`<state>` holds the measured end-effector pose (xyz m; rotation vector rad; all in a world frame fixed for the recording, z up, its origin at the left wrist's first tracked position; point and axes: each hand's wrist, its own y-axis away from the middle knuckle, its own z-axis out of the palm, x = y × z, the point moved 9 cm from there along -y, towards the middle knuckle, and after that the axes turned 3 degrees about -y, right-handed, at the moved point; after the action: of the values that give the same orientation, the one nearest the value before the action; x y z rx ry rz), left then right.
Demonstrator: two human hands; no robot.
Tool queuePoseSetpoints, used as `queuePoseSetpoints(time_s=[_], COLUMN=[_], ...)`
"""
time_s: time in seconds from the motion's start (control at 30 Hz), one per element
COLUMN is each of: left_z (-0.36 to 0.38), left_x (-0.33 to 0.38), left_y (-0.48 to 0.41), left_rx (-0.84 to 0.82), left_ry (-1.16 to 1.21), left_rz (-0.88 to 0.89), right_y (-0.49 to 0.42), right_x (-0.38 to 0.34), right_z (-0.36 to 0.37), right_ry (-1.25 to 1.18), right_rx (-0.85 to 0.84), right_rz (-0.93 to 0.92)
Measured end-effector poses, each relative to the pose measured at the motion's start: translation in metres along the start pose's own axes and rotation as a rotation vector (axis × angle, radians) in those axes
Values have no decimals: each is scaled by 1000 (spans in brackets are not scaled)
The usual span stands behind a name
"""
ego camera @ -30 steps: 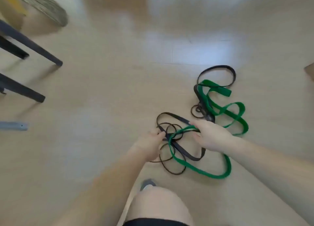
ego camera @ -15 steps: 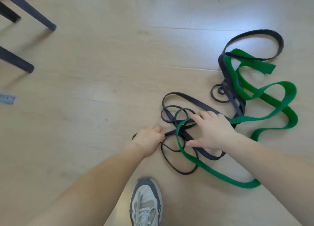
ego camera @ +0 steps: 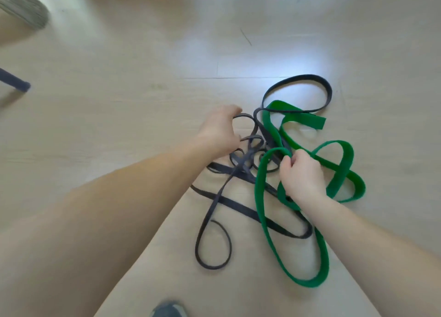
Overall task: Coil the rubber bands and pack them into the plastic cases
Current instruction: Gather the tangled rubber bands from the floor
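Left hand (ego camera: 219,130) sits at the far-left edge of the tangle on the floor (ego camera: 119,126), fingers curled into the thin black bands (ego camera: 248,159); whether that grip is actually clamped I cannot tell. To its right, the right hand (ego camera: 301,176) has its grip pinched shut on the wide green band (ego camera: 261,197), nearer the green. That flat green band runs long toward the person and loops rightward, woven through the black.

On the floor (ego camera: 119,126), the right hand (ego camera: 301,177) grips the green band (ego camera: 260,197) while the left hand (ego camera: 220,128), at ten o'clock from it, clutches the black bands (ego camera: 238,207).
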<state>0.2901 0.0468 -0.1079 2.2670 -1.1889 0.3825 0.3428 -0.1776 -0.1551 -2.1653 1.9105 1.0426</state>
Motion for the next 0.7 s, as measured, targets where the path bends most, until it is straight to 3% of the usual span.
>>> queuePoseSetpoints(time_s=[0.07, 0.13, 0.23, 0.3, 0.4, 0.5, 0.57, 0.7], left_z=[2, 19, 75, 104, 116, 117, 121, 128], left_x=[-9, -39, -92, -108, -105, -93, -84, -75], left_y=[18, 40, 83, 104, 102, 87, 75, 67], left_rx=[76, 62, -243, -334, -239, -128, -131, -154], left_ry=[-29, -80, -206, -184, -47, 62, 35, -81], left_rz=[-4, -128, -355, -397, -410, -396, -330, -288], right_y=[-10, -14, -24, -36, -49, -55, -60, -56], right_x=[1, 2, 3, 13, 41, 50, 45, 61], right_z=[-4, -2, -6, 0, 10, 4, 1, 13], right_ry=[-12, 106, 332, 445, 652, 791, 779, 690], right_rx=[-2, 3, 97, 26, -119, -129, -130, -316], right_rz=[-23, -110, -235, -217, -141, -156, -183, -68])
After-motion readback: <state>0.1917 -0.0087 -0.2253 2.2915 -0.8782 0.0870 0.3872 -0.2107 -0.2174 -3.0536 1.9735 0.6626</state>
